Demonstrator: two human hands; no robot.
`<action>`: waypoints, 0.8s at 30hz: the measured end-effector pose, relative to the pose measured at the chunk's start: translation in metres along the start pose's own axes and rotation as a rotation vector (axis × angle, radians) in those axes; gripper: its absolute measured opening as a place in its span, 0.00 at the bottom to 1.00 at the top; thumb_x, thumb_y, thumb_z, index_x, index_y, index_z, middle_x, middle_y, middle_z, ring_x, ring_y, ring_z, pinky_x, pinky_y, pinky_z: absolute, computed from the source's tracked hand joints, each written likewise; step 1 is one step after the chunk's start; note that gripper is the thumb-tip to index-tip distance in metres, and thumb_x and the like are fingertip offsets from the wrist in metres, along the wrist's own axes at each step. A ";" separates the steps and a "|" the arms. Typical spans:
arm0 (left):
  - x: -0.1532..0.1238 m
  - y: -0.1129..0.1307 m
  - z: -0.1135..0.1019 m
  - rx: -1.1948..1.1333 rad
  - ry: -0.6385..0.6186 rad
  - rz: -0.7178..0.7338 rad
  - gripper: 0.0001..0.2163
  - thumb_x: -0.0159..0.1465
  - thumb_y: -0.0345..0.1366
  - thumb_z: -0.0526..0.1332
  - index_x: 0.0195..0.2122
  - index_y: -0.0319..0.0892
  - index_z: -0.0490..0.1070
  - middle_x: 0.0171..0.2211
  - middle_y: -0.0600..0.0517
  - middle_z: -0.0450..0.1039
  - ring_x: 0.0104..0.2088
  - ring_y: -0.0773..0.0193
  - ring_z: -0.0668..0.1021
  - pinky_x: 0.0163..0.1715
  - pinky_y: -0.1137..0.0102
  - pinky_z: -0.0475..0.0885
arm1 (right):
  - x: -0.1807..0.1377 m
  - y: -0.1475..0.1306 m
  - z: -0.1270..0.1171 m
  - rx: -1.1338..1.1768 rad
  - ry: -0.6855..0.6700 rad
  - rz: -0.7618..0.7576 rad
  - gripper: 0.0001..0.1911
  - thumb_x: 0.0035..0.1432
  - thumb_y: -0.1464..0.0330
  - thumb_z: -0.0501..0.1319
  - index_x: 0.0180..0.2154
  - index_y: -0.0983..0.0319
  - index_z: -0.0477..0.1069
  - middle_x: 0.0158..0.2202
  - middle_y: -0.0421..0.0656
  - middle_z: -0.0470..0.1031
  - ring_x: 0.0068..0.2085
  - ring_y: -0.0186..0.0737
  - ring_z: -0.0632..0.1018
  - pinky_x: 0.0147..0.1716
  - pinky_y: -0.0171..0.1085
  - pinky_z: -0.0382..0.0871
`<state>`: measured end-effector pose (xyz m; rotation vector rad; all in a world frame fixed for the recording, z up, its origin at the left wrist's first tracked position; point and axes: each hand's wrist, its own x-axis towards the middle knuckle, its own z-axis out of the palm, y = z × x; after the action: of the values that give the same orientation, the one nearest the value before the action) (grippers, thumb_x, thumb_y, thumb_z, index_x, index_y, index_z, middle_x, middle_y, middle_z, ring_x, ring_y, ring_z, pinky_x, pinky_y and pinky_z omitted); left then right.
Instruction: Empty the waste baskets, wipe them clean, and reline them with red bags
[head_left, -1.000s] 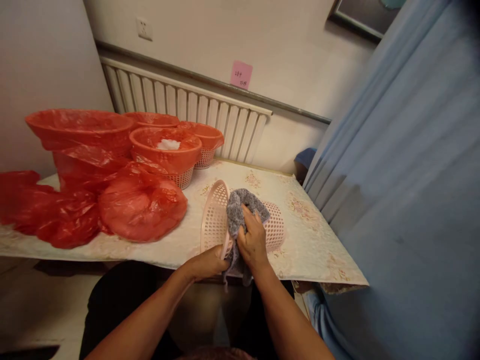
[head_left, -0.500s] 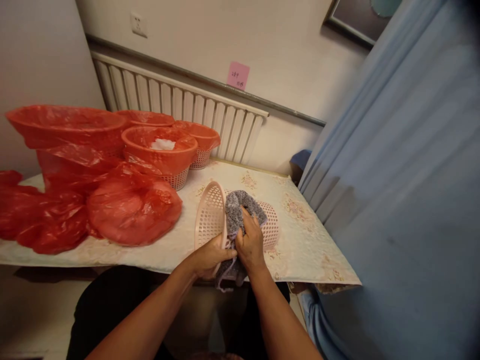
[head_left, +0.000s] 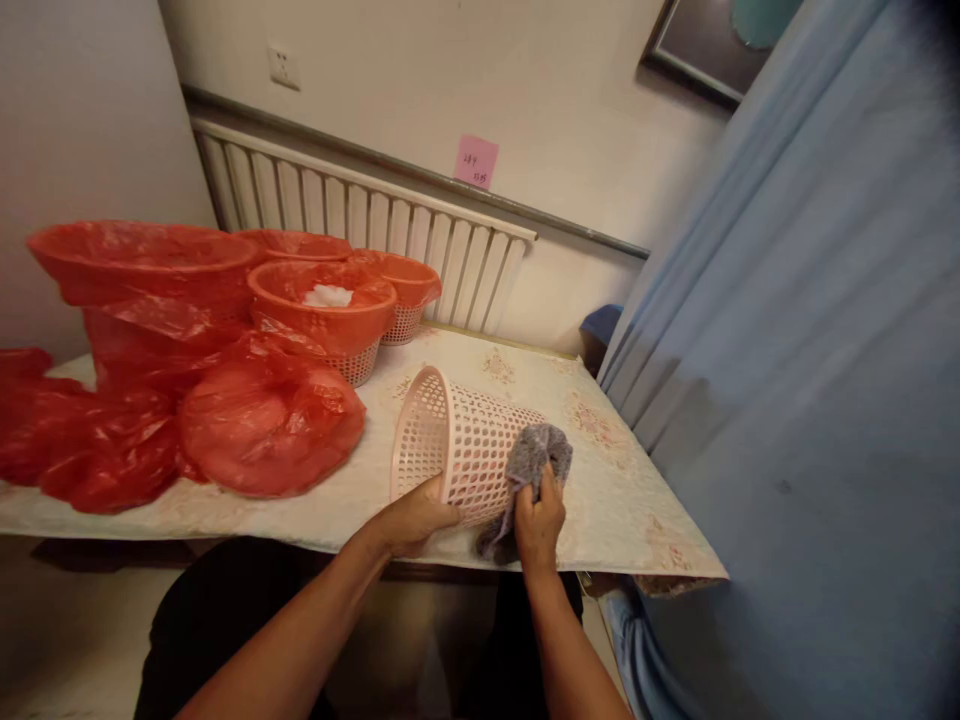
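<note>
A pale pink perforated plastic wastebasket (head_left: 480, 440) lies on its side on the table, its mouth turned to the left. My left hand (head_left: 416, 515) grips its rim at the near side, thumb outside and the other fingers partly hidden. Bunched in my right hand (head_left: 540, 515) is a grey cloth (head_left: 536, 455), pressed against the basket's side close to its base. Part of the cloth hangs below my right hand by the table edge.
Several baskets lined with red bags, one a front basket (head_left: 322, 300) with something white inside, stand at the left. Loose red plastic bags (head_left: 270, 420) lie before them. A floral tablecloth (head_left: 622, 480) covers the table. A radiator (head_left: 337, 205) is behind; a blue curtain (head_left: 787, 350) hangs right.
My right hand and the grey cloth have moved right along the basket, from near its rim to its base. My left hand still holds the rim.
</note>
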<state>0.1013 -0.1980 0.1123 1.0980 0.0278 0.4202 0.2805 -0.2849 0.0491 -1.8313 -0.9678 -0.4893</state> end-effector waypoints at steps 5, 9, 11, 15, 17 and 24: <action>-0.003 -0.005 -0.008 0.181 0.057 -0.086 0.24 0.50 0.28 0.65 0.51 0.38 0.70 0.46 0.46 0.76 0.48 0.55 0.75 0.57 0.55 0.64 | -0.014 -0.067 -0.002 0.147 -0.160 -0.333 0.32 0.54 0.76 0.49 0.61 0.66 0.59 0.61 0.51 0.64 0.63 0.46 0.64 0.63 0.56 0.52; -0.013 -0.008 -0.015 0.329 0.023 -0.162 0.21 0.49 0.25 0.59 0.46 0.39 0.72 0.39 0.51 0.78 0.42 0.59 0.76 0.52 0.59 0.68 | 0.017 -0.099 -0.002 0.206 -0.238 -0.412 0.30 0.52 0.78 0.49 0.58 0.66 0.64 0.58 0.50 0.68 0.60 0.44 0.67 0.64 0.54 0.52; -0.019 -0.008 -0.018 0.385 -0.016 -0.181 0.21 0.49 0.24 0.58 0.45 0.39 0.72 0.39 0.52 0.78 0.42 0.60 0.76 0.52 0.61 0.68 | 0.032 -0.107 0.000 0.203 -0.248 -0.374 0.29 0.52 0.78 0.49 0.57 0.66 0.66 0.57 0.50 0.69 0.60 0.43 0.68 0.64 0.53 0.53; -0.025 -0.004 -0.021 0.355 -0.061 -0.244 0.20 0.50 0.26 0.61 0.46 0.39 0.72 0.40 0.52 0.77 0.43 0.58 0.76 0.51 0.61 0.68 | 0.036 -0.110 0.006 0.182 -0.274 -0.339 0.30 0.53 0.78 0.49 0.58 0.65 0.65 0.58 0.49 0.69 0.60 0.43 0.67 0.65 0.52 0.52; -0.022 -0.003 -0.020 0.236 -0.018 -0.214 0.25 0.49 0.28 0.65 0.51 0.39 0.69 0.42 0.50 0.77 0.44 0.58 0.76 0.50 0.61 0.69 | 0.030 -0.110 0.007 0.171 -0.270 -0.348 0.32 0.52 0.78 0.48 0.59 0.66 0.63 0.59 0.49 0.67 0.61 0.43 0.66 0.65 0.52 0.51; -0.005 0.000 -0.003 -0.111 0.038 -0.044 0.30 0.52 0.33 0.71 0.57 0.43 0.65 0.51 0.45 0.74 0.49 0.54 0.76 0.53 0.58 0.67 | 0.031 -0.087 0.004 0.149 -0.279 -0.343 0.32 0.52 0.78 0.48 0.60 0.64 0.63 0.59 0.47 0.67 0.61 0.42 0.66 0.64 0.51 0.52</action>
<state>0.0956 -0.1969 0.1100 0.9788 0.0615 0.3983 0.2298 -0.2505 0.1178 -1.6315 -1.4829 -0.3603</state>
